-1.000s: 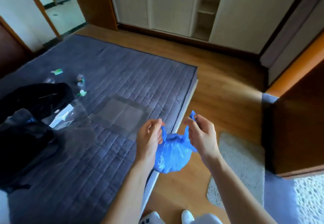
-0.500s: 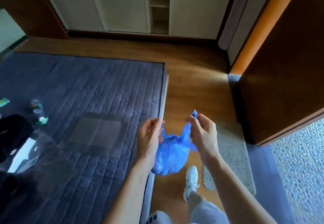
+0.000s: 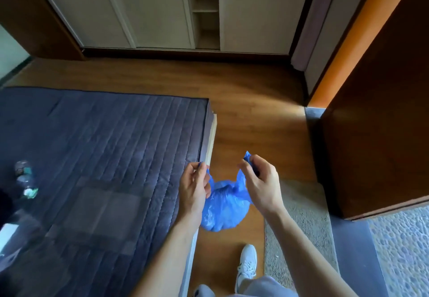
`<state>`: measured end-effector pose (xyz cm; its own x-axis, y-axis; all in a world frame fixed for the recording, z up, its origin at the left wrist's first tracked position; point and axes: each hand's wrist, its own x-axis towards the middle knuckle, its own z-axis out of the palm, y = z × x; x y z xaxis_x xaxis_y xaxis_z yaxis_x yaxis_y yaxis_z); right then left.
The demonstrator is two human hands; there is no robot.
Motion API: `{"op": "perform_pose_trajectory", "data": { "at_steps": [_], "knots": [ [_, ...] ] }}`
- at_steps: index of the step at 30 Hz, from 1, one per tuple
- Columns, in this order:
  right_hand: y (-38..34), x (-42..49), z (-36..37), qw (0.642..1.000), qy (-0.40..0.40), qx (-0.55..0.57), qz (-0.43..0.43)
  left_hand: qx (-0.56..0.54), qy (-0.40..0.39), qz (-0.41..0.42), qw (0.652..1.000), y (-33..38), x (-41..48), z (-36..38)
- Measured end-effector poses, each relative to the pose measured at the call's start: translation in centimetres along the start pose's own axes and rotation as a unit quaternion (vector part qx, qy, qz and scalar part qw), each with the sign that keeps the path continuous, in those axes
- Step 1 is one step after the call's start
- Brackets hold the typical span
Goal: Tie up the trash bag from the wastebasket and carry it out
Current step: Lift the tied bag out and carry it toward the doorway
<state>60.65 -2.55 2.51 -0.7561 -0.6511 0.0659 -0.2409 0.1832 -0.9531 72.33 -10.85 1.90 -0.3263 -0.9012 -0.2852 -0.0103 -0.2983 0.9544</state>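
Note:
A small blue plastic trash bag (image 3: 224,206) hangs in the air between my two hands, above the wooden floor beside the bed's corner. My left hand (image 3: 193,186) pinches the bag's left top flap. My right hand (image 3: 260,184) grips the right top flap, whose blue tip sticks out above my fingers. The flaps are pulled apart and the bag's full belly sags below them. No wastebasket is in view.
A low bed with a dark grey quilted cover (image 3: 99,157) fills the left. A plastic bottle (image 3: 24,179) lies on it. A brown door (image 3: 383,122) stands open at right, with a grey mat (image 3: 299,215) below. White wardrobe doors (image 3: 151,8) line the far wall. My white shoe (image 3: 247,263) is on the floor.
The view has swung to the right, so the black bag on the bed has left the frame. My hands have drawn the two flaps a little further apart.

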Motion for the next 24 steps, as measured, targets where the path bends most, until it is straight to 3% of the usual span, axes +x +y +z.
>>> {"op": "perform_pose_trajectory", "data": {
  "at_steps": [9, 24],
  "knots": [
    [0.5, 14.6, -3.6, 0.999, -0.009, 0.021, -0.028, -0.010, 0.001, 0.014, 1.000, 3.6, 9.3, 10.8],
    [2.7, 32.5, -2.7, 0.997, 0.025, 0.054, 0.040, 0.018, -0.039, 0.026, 0.999, 6.1, 27.1, 20.5]
  ]
}}
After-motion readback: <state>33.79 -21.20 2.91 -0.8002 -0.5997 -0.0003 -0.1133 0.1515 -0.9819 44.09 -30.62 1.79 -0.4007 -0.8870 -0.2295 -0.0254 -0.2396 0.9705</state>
